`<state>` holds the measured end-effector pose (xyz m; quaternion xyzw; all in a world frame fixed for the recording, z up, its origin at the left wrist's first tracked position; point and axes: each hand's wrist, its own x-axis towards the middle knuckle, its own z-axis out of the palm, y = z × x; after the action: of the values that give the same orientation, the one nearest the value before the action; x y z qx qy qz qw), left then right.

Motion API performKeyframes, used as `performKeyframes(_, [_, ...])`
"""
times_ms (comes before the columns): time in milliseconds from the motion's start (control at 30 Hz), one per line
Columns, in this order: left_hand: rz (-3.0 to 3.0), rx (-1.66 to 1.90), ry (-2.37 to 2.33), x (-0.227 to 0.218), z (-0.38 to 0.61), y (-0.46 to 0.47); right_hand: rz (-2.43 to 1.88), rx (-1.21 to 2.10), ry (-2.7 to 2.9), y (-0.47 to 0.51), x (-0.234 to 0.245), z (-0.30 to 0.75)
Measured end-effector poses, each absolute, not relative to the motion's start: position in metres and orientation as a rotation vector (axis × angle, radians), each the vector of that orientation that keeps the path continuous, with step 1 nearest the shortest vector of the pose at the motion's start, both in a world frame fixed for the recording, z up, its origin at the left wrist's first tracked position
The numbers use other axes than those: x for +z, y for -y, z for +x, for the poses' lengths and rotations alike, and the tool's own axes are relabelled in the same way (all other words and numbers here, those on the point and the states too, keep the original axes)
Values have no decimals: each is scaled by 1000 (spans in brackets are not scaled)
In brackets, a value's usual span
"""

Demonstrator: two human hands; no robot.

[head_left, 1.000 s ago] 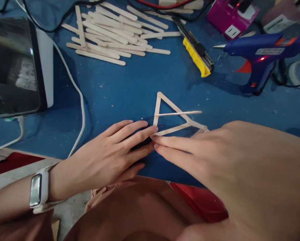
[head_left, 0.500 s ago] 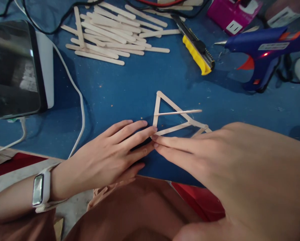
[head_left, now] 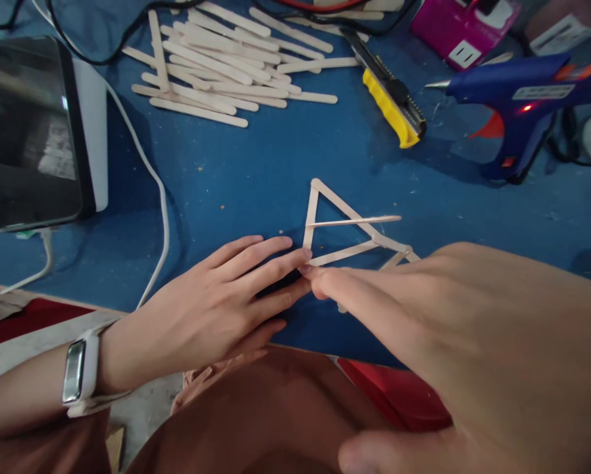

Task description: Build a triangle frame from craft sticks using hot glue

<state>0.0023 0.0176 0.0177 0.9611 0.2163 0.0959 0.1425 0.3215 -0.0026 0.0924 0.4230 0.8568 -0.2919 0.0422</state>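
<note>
A frame of glued wooden craft sticks (head_left: 342, 227) lies on the blue table (head_left: 256, 171), shaped as a triangle with one stick standing on edge across it. My left hand (head_left: 211, 309) lies flat with fingers stretched out, fingertips touching the frame's near left corner. My right hand (head_left: 424, 329) reaches in from the right, fingers extended and close together, their tips meeting the same corner. It covers the frame's near right part. Neither hand holds anything that I can see.
A pile of loose craft sticks (head_left: 221, 59) lies at the back. A yellow utility knife (head_left: 389, 99) and a blue glue gun (head_left: 517, 99) with a lit red lamp sit back right. A phone (head_left: 26, 131) with a white cable (head_left: 152, 191) rests at the left.
My right hand has lifted slightly and its fingers have drawn together at the corner. The left hand and the stick frame have stayed in place.
</note>
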Motion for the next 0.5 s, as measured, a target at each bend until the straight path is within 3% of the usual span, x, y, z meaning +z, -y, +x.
performKeyframes(133, [2775, 302, -643, 17, 2, -18, 1225, -774, -2745, -13, 113, 307])
performKeyframes(500, [2779, 286, -627, 18, 0, -18, 1114, -918, -2628, -34, 119, 301])
